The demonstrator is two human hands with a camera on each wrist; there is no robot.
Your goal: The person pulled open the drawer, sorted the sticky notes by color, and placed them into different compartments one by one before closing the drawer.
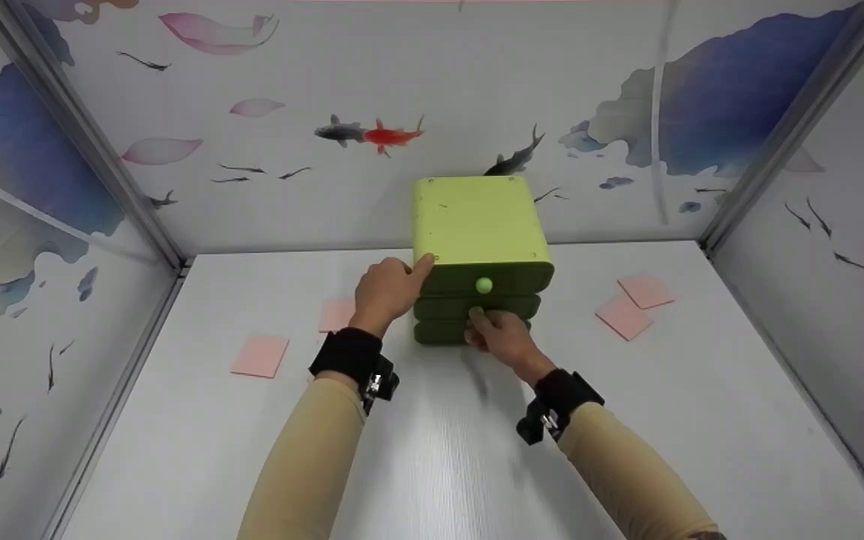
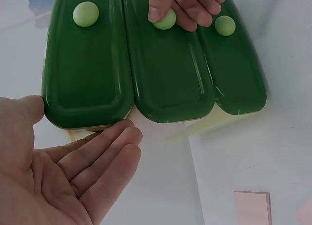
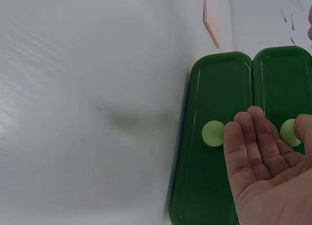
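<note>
A small drawer cabinet (image 1: 481,217) with a lime-green top and three dark green drawer fronts stands near the back of the table. At its upper left edge, my left hand (image 1: 387,292) grips the cabinet, thumb at the top and fingers along the side. My right hand (image 1: 503,337) is at the middle drawer (image 2: 168,74) and pinches its round knob (image 2: 165,20), partly hidden by the thumb and fingers. Above it is the top drawer's knob (image 1: 484,285). The bottom drawer's knob (image 3: 213,133) lies beside the right fingertips in the right wrist view.
Pink square pads lie on the white table (image 1: 432,465): one pad (image 1: 259,356) at the left, another pad (image 1: 336,313) partly behind the left wrist, and two overlapping pads (image 1: 625,316) at the right. Printed walls (image 1: 432,82) enclose the back and sides.
</note>
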